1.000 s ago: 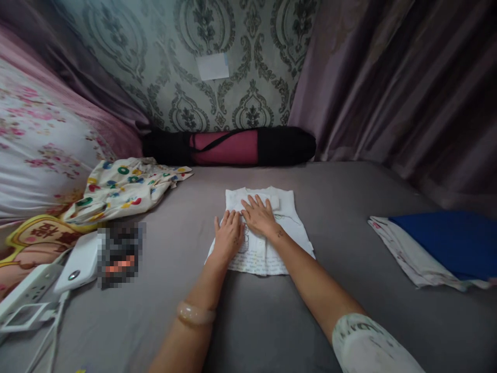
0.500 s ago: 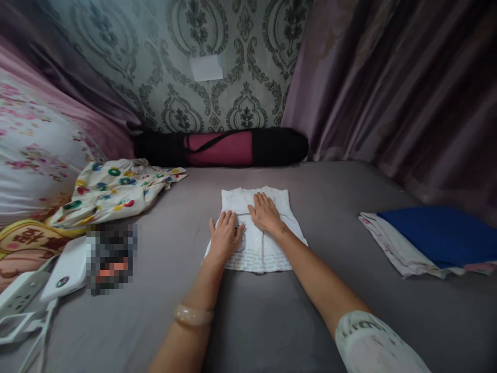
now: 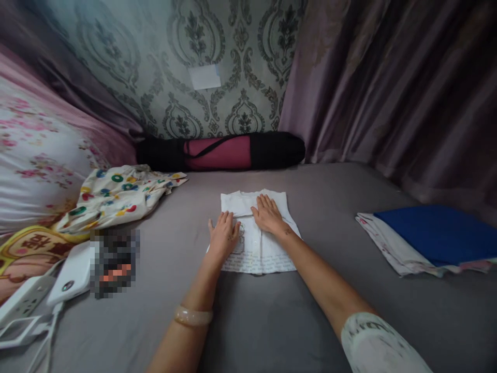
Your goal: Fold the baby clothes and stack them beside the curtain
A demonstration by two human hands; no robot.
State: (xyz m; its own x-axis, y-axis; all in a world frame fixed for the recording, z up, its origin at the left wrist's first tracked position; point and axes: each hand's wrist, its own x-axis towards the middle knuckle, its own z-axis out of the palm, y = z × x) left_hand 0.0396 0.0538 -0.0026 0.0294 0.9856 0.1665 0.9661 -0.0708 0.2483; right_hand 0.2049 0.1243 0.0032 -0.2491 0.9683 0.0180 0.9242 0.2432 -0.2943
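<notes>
A small white folded garment (image 3: 267, 248) with a faint drawing and lettering lies flat on the grey bed sheet (image 3: 272, 321). My left hand (image 3: 222, 237) rests palm down on its left half, fingers stretched out. My right hand (image 3: 268, 215) lies flat on the upper middle of it, fingers spread toward the collar. Neither hand grips anything. A pale bangle (image 3: 193, 316) circles my left wrist.
A black and pink rolled mat bag (image 3: 221, 152) lies against the patterned wall. A cream garment with coloured rings (image 3: 120, 194) and floral bedding (image 3: 34, 160) are at the left, with a white power strip (image 3: 23, 305) and charger. Folded blue cloth (image 3: 438, 235) on white printed cloth sits at the right.
My right hand slid from beside the left hand up toward the collar of the white garment. The left hand stayed nearly in place. The view shifted slightly.
</notes>
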